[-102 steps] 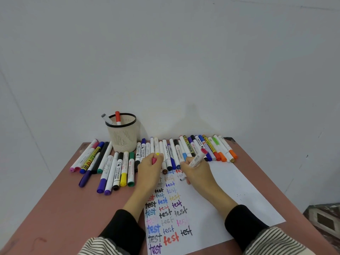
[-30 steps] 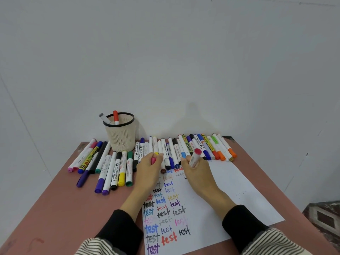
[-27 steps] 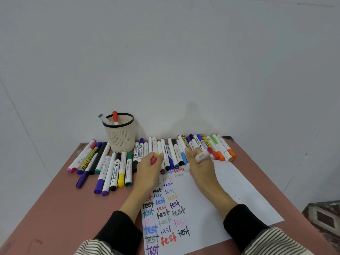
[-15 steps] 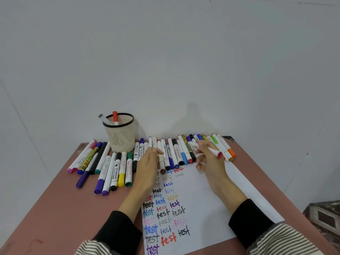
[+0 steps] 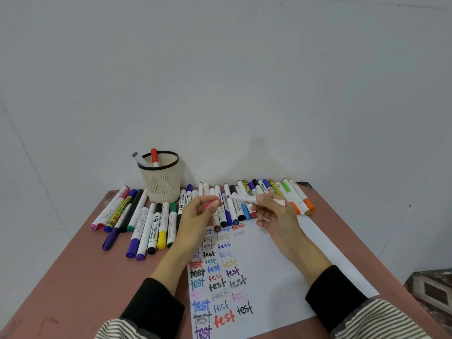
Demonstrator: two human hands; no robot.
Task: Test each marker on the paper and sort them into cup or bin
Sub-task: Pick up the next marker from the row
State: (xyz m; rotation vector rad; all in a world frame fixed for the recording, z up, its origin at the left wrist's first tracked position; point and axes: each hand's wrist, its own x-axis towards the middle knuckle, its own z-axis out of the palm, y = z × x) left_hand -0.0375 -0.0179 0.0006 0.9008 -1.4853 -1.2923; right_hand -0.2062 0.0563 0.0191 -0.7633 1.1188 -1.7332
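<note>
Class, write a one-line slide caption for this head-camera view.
Right hand holds an uncapped marker, left hand pinches its pink cap, above the test paper.

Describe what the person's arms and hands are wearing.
Both hands, left hand and right hand, are bare: no gloves, rings or watch visible. Each forearm ends in a black cuff, with a black-and-white striped sleeve above it.

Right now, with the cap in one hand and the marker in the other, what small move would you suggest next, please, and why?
Probably bring the pink cap in the left hand onto the marker held by the right hand: its bare tip points at the cap, both raised above the paper, so testing looks done.
</note>
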